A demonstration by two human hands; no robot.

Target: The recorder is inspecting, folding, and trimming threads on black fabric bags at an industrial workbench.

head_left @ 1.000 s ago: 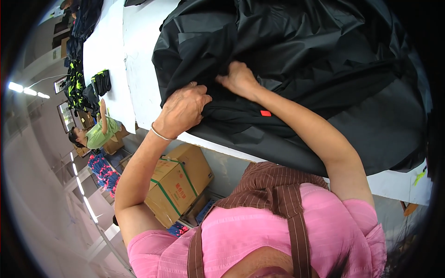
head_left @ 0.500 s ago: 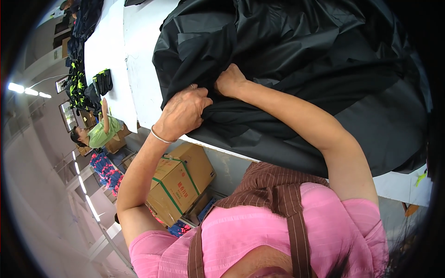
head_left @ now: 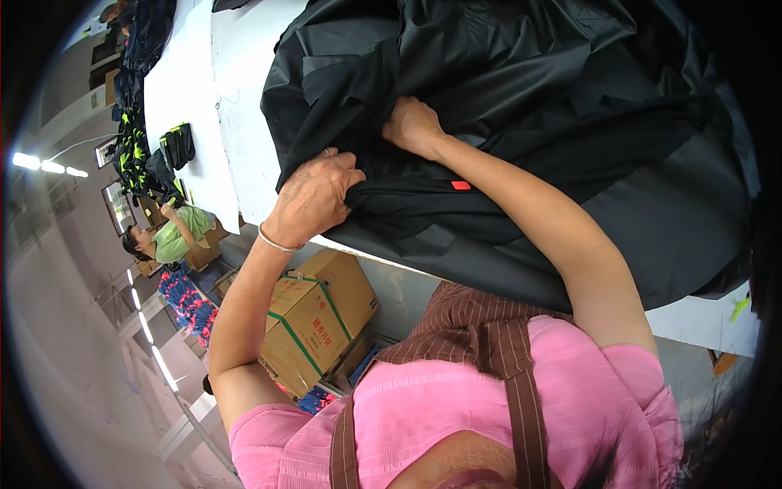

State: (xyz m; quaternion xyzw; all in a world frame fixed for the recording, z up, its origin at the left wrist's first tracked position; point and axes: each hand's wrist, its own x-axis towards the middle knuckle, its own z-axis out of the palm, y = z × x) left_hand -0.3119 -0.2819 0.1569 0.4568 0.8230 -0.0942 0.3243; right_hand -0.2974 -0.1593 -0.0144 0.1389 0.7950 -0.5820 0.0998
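1. Black garment (head_left: 521,122) lies heaped on the white table (head_left: 244,106), at its near edge
2. Left hand (head_left: 314,196): fingers curled tight, bunching a fold of the fabric
3. Right hand (head_left: 414,126): fingers tucked into the cloth, gripping it
4. Cardboard box (head_left: 318,318) sits on the floor below

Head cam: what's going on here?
A person stands at a white table working on a black garment spread over it. The left hand grips a bunched fold at the garment's near edge; the right hand presses into the fabric just beyond. A cardboard box sits under the table, and another person works further along.
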